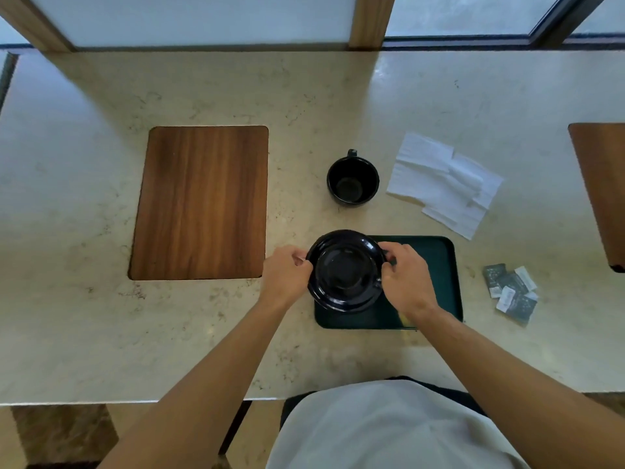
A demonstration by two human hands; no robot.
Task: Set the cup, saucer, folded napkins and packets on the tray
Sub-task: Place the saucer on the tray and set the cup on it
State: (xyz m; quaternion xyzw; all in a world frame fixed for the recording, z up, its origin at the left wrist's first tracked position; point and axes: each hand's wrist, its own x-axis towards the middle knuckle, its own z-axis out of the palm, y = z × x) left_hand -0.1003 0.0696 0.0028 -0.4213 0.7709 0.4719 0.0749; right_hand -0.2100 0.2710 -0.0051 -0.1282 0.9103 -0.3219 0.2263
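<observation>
A glossy black saucer [345,270] is gripped at its two sides, my left hand [287,275] on its left rim and my right hand [407,277] on its right rim. It sits over the left end of the dark green tray [439,265], overhanging the tray's left edge; whether it rests on the tray I cannot tell. The black cup [352,179] stands upright on the counter behind the tray. White napkins [443,182] lie spread out, unfolded, to the cup's right. Several dark packets [510,291] lie in a loose pile right of the tray.
A wooden inlay panel [201,203] is set in the marble counter to the left, and another [602,191] shows at the right edge. Windows with wooden posts run along the far side. The counter's front edge is close to my body.
</observation>
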